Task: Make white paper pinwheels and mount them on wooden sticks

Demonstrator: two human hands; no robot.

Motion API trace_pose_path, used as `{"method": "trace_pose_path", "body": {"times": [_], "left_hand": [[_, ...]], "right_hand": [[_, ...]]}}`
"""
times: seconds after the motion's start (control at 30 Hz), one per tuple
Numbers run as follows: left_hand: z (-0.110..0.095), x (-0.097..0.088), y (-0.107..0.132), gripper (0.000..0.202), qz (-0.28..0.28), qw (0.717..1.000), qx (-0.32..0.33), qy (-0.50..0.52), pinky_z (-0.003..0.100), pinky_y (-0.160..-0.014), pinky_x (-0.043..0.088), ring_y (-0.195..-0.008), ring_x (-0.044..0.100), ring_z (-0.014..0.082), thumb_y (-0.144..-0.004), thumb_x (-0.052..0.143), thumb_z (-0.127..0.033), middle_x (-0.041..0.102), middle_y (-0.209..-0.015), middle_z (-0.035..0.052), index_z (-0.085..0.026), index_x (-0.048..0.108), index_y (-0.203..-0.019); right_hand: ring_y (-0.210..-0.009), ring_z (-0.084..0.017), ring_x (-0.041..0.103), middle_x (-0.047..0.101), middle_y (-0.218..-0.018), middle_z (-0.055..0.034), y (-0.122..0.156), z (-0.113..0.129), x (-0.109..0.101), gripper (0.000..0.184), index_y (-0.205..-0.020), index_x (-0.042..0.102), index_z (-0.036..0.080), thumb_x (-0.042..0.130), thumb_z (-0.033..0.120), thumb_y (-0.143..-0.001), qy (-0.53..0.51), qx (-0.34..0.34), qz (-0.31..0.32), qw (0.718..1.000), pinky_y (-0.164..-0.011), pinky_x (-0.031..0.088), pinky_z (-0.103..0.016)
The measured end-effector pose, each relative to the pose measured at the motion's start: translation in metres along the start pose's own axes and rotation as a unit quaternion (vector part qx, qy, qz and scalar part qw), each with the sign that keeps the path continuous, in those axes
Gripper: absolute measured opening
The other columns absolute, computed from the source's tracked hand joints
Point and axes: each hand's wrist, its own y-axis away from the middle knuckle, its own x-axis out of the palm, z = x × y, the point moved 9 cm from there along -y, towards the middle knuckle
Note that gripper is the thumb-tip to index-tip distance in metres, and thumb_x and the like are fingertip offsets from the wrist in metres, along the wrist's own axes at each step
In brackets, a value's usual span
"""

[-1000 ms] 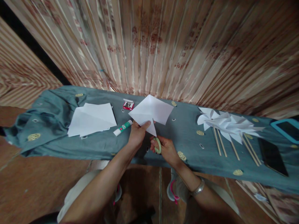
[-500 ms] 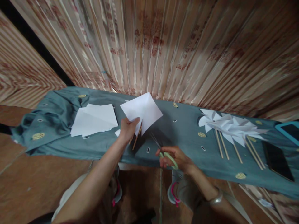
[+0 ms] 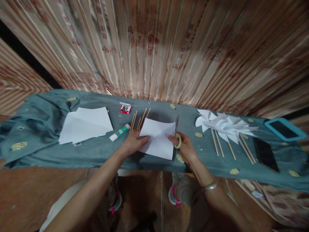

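Observation:
A white square of paper (image 3: 159, 138) lies in front of me on the teal cloth (image 3: 96, 154). My left hand (image 3: 134, 141) grips its left edge, thumb on top. My right hand (image 3: 183, 145) is closed on green-handled scissors (image 3: 177, 135), fingers through the loop, the blades pointing away along the paper's right edge. Several wooden sticks (image 3: 138, 120) lie just behind the paper.
A stack of white sheets (image 3: 84, 125) lies at left, with a glue stick (image 3: 119, 132) and a small red box of pins (image 3: 126, 108) beside it. Finished paper pinwheels on sticks (image 3: 225, 127) lie at right, then a dark phone (image 3: 265, 154) and a blue-edged tablet (image 3: 285, 129). Striped curtains hang behind.
My left hand lowered the raised paper from up left to the cloth in front of me. My right hand carried the scissors up to the paper's right edge. The sticks came into view.

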Motion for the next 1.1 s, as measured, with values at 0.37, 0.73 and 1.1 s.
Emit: {"method": "trace_pose_path", "body": {"times": [0.37, 0.73, 1.1], "left_hand": [[0.032, 0.028, 0.015, 0.028, 0.007, 0.936, -0.123, 0.329, 0.036, -0.085, 0.052, -0.092, 0.066, 0.0222, -0.069, 0.076, -0.033, 0.07, -0.093, 0.0089, -0.017, 0.066, -0.09], [0.042, 0.034, 0.015, 0.032, -0.085, 0.933, -0.136, 0.323, 0.025, -0.058, 0.054, -0.069, 0.065, 0.0156, -0.065, 0.075, -0.012, 0.069, -0.084, 0.0028, -0.018, 0.062, -0.094], [0.022, -0.016, -0.012, 0.017, -0.172, 0.92, -0.07, 0.344, 0.023, -0.056, 0.054, -0.067, 0.063, 0.0124, -0.072, 0.069, -0.009, 0.069, -0.084, 0.0016, -0.016, 0.064, -0.086]], "right_hand": [[-0.068, -0.019, 0.066, 0.072, -0.079, 0.0001, -0.015, -0.005, -0.02, 0.027, -0.079, 0.063, 0.021, 0.078, 0.025, -0.058, -0.135, 0.001, -0.075, 0.988, -0.065, 0.056, -0.035], [-0.048, -0.011, 0.047, 0.058, -0.054, 0.0028, 0.001, 0.002, 0.007, 0.034, -0.066, 0.061, 0.019, 0.077, 0.049, -0.063, -0.002, -0.012, -0.007, 1.0, -0.045, 0.036, -0.025], [-0.059, -0.013, 0.058, 0.069, -0.076, -0.0068, 0.042, -0.02, 0.042, 0.056, -0.096, 0.064, 0.015, 0.065, 0.065, -0.071, 0.103, 0.089, 0.297, 0.945, -0.055, 0.04, -0.025]]}}
